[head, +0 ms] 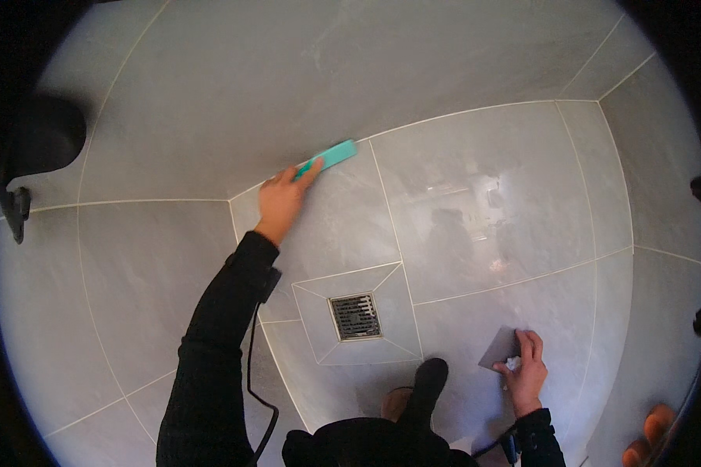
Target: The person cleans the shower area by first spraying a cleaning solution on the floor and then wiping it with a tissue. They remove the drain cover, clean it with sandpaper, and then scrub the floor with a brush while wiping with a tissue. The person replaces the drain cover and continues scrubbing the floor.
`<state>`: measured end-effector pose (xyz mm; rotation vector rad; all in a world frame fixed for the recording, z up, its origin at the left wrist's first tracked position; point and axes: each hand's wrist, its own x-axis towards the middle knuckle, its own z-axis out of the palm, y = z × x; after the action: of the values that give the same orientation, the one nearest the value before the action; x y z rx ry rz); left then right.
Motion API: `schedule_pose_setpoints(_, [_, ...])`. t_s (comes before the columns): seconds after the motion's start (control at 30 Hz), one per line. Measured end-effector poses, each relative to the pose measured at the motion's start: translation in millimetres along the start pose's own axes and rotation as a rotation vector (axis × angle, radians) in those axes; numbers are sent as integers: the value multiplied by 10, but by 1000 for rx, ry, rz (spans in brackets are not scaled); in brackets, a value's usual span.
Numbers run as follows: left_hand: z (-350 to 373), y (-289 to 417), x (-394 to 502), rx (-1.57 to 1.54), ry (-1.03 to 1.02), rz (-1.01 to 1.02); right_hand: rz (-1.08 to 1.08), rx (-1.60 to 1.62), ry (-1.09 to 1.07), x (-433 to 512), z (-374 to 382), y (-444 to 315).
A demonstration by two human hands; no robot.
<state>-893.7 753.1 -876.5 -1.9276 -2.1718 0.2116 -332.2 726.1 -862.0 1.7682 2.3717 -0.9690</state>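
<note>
My left hand (281, 198) reaches to the joint where the tiled wall meets the floor. It grips a long teal block-shaped tool (337, 154), laid along that joint; its underside is hidden. At the lower right, my right hand (527, 370) holds a thin grey flat plate (498, 349), perhaps a scraper blade, low over the floor tiles. Something small and white (513, 363) is pinched by the same fingers. Between the two hands sits a square slotted floor drain (356, 317), framed by sloping tile pieces.
Grey tiled walls (385, 58) with pale joints enclose the floor (490, 146). A black fixture (49, 134) juts out at far left. A dark foot (431, 376) stands beside the drain. Orange rounded objects (657, 423) show at lower right. A black cable (250, 373) hangs by my left sleeve.
</note>
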Motion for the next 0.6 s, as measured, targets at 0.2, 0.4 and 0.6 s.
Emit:
schedule_pose_setpoints(0.2, [19, 1078, 924, -128, 31, 119, 11, -9, -89, 8, -83, -54])
schedule_pose_setpoints(0.4, [-289, 2070, 1569, -227, -9, 122, 74, -36, -105, 14, -112, -58])
schedule_pose_setpoints(0.6, [-200, 3030, 2654, -264, 80, 233, 183, -25, -139, 1, -15, -43])
